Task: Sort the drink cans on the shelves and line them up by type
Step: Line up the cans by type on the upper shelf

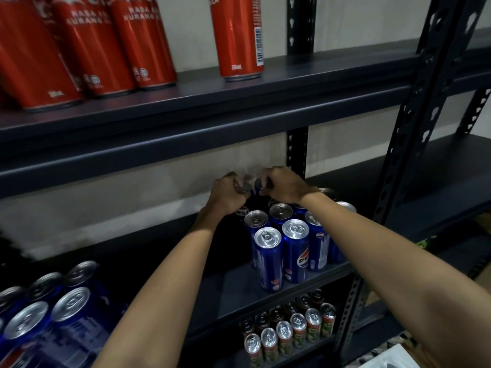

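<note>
- Deep on the middle shelf (265,285), the left hand (228,197) grips a dark can (245,208); the right hand (281,185) grips a blue can (257,188).
- Sorting looks partly done: red cans (117,49) above, blue cans (295,251) grouped, loose blue cans (66,309) left.

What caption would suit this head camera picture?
Both hands, left hand and right hand, each grip a can at the back of the blue Pepsi cans on the middle shelf.

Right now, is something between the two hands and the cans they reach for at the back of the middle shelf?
Nothing visible. The left hand already grips a black can, the right hand a blue can. Both arms pass above and beside the front blue cans.
</note>
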